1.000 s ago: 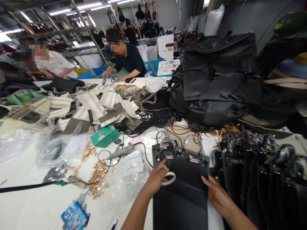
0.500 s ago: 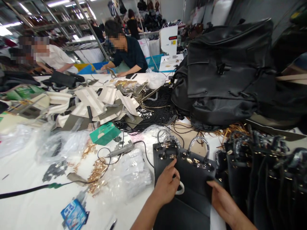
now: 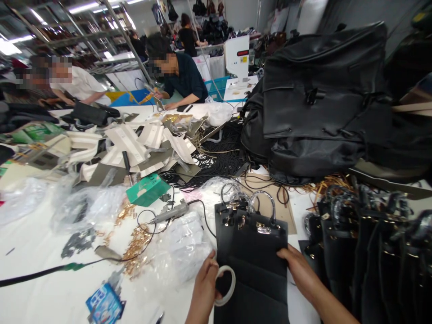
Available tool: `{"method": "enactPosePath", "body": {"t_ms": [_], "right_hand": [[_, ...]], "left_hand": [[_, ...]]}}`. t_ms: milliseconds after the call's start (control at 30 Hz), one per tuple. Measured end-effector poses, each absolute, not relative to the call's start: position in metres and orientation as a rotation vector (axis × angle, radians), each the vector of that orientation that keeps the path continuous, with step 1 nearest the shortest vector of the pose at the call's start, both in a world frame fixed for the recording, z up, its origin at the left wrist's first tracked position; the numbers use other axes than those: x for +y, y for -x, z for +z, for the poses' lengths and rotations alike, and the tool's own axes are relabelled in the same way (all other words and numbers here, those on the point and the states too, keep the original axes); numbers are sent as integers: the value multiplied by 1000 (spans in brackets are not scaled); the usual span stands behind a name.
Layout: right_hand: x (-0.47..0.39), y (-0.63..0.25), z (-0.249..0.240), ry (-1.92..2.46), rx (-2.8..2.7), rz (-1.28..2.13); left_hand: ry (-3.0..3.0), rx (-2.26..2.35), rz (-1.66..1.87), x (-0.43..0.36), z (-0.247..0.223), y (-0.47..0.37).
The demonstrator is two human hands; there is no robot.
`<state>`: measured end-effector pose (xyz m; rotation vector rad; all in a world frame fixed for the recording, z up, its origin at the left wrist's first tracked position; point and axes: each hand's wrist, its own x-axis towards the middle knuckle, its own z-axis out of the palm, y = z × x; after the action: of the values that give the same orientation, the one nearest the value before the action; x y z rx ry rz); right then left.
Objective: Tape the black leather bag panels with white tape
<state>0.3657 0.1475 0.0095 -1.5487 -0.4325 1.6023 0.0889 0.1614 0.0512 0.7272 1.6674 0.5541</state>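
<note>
A black leather bag panel [image 3: 253, 265] with a plastic-wrapped handle [image 3: 263, 198] and gold hardware lies before me, on top of another similar panel at its upper left. My left hand [image 3: 204, 283] is closed at the left edge, with a white ring like a roll of tape [image 3: 230, 285] hooked in its fingers. At the right edge my right hand [image 3: 302, 272] pinches the top panel between thumb and fingers. The lower ends of the panels run out of view.
Several black bag panels [image 3: 367, 252] with handles stand along the right. Behind them rises a large black bag [image 3: 320, 99]. A grey pen-like tool [image 3: 170, 211], gold metal pieces [image 3: 137, 240], a green box [image 3: 147, 189] and plastic wrap [image 3: 184, 252] lie leftward. Co-workers sit across the table.
The top panel has shifted left over the one beneath. My left hand has moved down from pointing near the hardware to the left edge; my right hand has moved slightly left with the panel.
</note>
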Motion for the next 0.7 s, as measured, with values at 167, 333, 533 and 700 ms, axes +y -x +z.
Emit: {"method": "enactPosePath", "body": {"t_ms": [167, 333, 533, 700], "right_hand": [[149, -354, 21, 1533, -405, 1561], [153, -346, 32, 1447, -334, 1598], [151, -346, 27, 1380, -37, 1592], [132, -374, 21, 1379, 131, 1675]], "left_hand": [[-750, 1655, 511, 165, 45, -98], [-780, 1672, 586, 162, 59, -108], [-1030, 1676, 712, 145, 93, -112], [-1075, 1518, 715, 123, 112, -130]]}}
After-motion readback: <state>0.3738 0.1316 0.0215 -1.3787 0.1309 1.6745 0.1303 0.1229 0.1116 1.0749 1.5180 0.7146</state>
